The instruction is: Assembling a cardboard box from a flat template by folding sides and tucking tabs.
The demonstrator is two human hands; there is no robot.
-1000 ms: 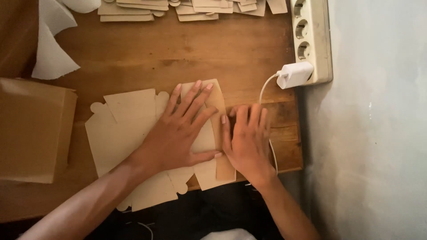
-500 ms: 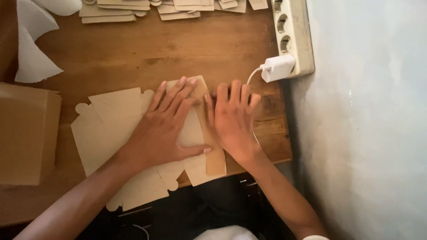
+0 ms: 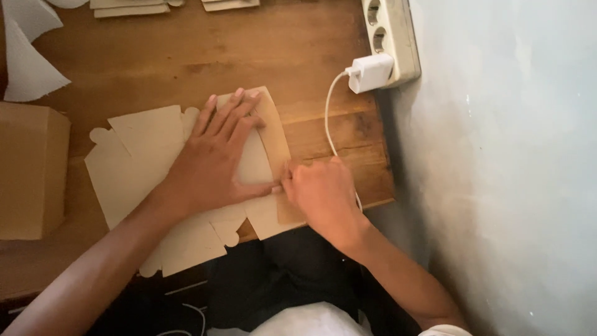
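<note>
A flat brown cardboard box blank (image 3: 134, 165) with rounded tabs lies on the wooden table (image 3: 186, 56), partly over the near edge. My left hand (image 3: 217, 158) lies flat on it with fingers spread, pressing down a folded side flap (image 3: 273, 134). My right hand (image 3: 320, 193) sits curled at the flap's right edge, its fingertips against the fold next to my left thumb. Whether it pinches the flap or only presses it is hidden.
A brown cardboard box (image 3: 31, 171) stands at the left. White paper sheets (image 3: 28, 56) lie at the top left, and more cardboard blanks (image 3: 130, 7) along the far edge. A white power strip (image 3: 390, 34) holds a white charger (image 3: 371, 73) with a cable; a grey wall (image 3: 510, 155) runs along the right.
My right hand has gone from lying flat with spread fingers on the flap to a curled hand lower at the flap's edge. The left hand keeps pressing the blank.
</note>
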